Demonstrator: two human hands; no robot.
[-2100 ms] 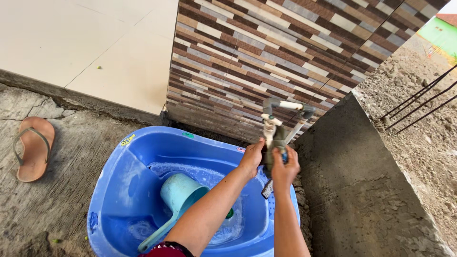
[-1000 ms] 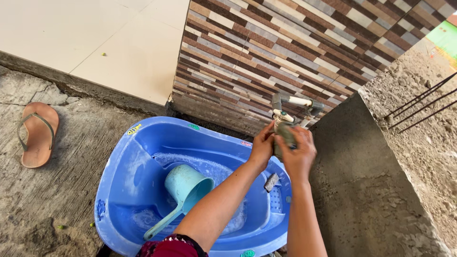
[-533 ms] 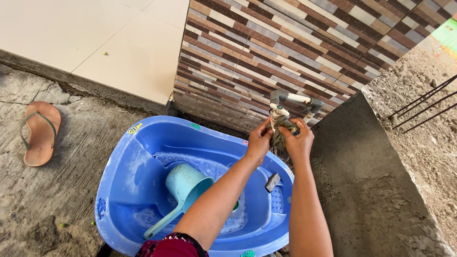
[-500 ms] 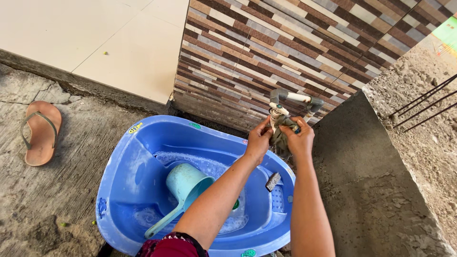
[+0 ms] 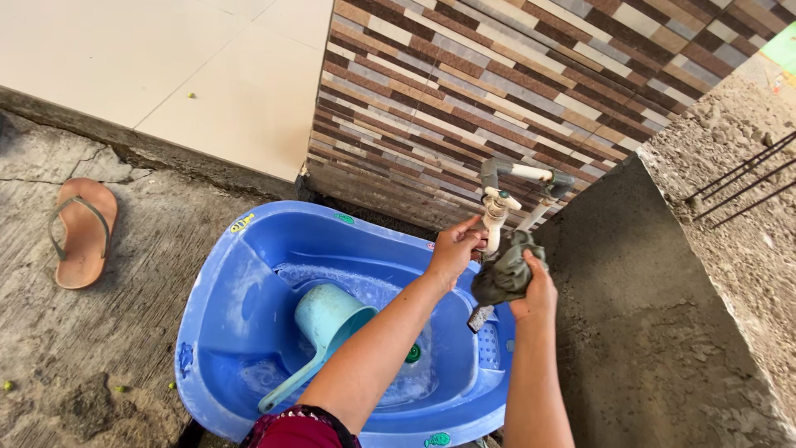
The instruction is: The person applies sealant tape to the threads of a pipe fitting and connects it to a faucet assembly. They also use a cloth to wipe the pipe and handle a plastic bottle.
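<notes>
Striped tile wall (image 5: 464, 91) above cracked concrete floor (image 5: 91, 348); blue tub (image 5: 240, 282) holds water and teal scoop (image 5: 327, 319). Left hand (image 5: 454, 249) pinches white tap (image 5: 497, 211). Right hand (image 5: 531, 290) grip closed around dark wet cloth (image 5: 502, 270), just below tap. Sandal (image 5: 81, 232) well apart.

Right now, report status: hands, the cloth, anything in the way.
Left hand on the tap. Right hand gripping a wet grey cloth beside the spout. Blue tub below, teal scoop in the water. Nothing in the way.
</notes>
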